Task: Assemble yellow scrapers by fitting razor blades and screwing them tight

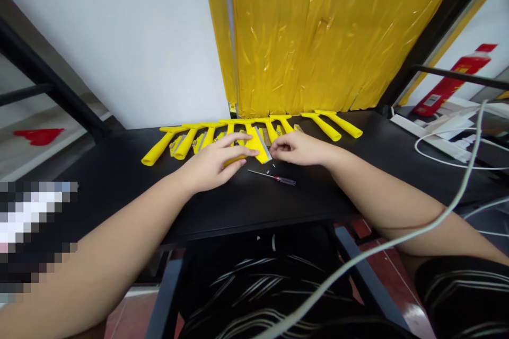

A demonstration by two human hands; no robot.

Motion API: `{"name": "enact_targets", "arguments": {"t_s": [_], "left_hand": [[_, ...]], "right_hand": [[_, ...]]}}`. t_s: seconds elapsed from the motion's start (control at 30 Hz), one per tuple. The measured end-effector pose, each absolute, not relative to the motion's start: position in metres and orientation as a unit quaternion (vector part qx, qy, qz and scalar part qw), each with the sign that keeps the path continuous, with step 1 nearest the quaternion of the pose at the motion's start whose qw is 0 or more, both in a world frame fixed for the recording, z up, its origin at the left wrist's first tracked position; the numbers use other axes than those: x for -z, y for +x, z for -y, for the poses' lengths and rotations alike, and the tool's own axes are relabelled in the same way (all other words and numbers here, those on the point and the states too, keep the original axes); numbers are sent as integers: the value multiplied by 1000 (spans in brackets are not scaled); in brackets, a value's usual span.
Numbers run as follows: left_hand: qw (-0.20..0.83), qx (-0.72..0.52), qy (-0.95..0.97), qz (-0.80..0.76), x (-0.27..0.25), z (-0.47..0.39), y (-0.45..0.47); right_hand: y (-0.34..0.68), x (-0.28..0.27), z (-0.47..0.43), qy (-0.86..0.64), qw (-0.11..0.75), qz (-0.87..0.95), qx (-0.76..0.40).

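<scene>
Head: one screwdriver (279, 178), perhaps two screws (273, 166)

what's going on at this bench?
Someone is working bare-handed on a yellow piece with a grey strip at a black table. The left hand has its fingers on it; the right hand is curled beside it, grip unclear. A screwdriver lies in front, near tiny pale bits, possibly screws. More yellow handled pieces line the back.
</scene>
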State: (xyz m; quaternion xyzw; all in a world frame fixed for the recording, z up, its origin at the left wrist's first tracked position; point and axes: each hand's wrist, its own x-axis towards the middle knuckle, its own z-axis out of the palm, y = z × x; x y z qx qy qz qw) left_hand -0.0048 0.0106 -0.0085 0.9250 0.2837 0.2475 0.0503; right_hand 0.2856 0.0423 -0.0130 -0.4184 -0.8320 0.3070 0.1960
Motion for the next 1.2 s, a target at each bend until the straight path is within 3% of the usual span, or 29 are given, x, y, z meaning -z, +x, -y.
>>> {"name": "enact_targets", "arguments": {"t_s": [0.1,0.3,0.4,0.47,0.57,0.67,1.2], "left_hand": [[165,-310,882,-314,9,-13,-4],[472,-405,702,-347,13,-22,0],[550,-415,644,-332,11,-26,-2],[591,-406,624,-312,9,-27,-3],[627,-392,607,-291,7,-26,-2],[644,-380,599,-285,8,-25,1],[671,-350,603,-255,10,-18,8]], "right_hand": [[291,12,-39,-395,106,879,-246],[283,16,-34,-387,97,894,-205],[280,16,-32,-377,127,888,-231],[277,15,-32,-364,209,868,-265],[271,15,-32,-342,360,821,-282],[266,16,-32,-328,425,802,-261],[266,13,-34,-281,420,831,-235]]}}
